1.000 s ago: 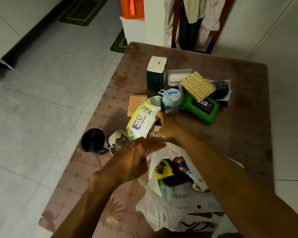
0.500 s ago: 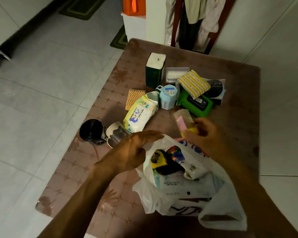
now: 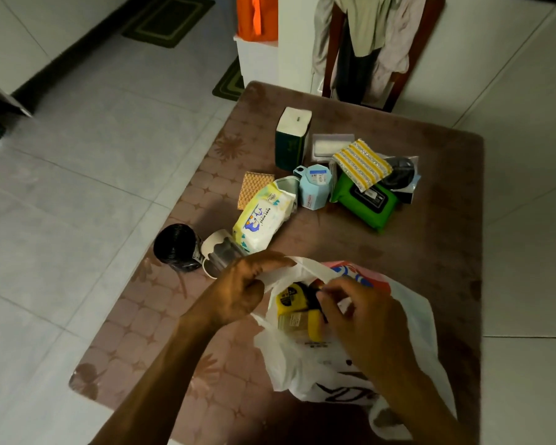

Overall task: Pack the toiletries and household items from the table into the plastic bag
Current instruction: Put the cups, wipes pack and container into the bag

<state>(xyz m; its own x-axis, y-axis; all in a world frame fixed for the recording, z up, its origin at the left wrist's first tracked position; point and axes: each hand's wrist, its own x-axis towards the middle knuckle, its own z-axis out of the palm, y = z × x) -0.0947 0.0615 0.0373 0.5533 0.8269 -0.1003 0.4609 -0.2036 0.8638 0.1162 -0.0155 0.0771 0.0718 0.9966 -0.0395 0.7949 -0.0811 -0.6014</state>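
Observation:
A white plastic bag (image 3: 318,374) stands open on the brown table (image 3: 414,268) near me. My left hand (image 3: 238,293) pinches the bag's left rim and holds it up. My right hand (image 3: 363,319) reaches into the bag's mouth, fingers closed on a small translucent packet with a yellow end (image 3: 297,324). A yellow-and-black item (image 3: 289,297) lies inside the bag. On the table beyond are a baby wipes pack (image 3: 264,223), a light blue container (image 3: 315,187), a green wipes pack (image 3: 366,200), a yellow striped cloth (image 3: 361,163) and a green box (image 3: 291,139).
A black roll (image 3: 174,247) and a carded clear item (image 3: 219,252) lie at the table's left edge. A woven pad (image 3: 254,187), a clear box (image 3: 331,146) and a black pouched item (image 3: 400,173) sit among the rest. A chair draped with clothes (image 3: 366,43) stands behind the table.
My right hand picked up the small packet from beside the wipes, carried it toward me and lowered it into the bag. My left hand has kept hold of the bag's rim.

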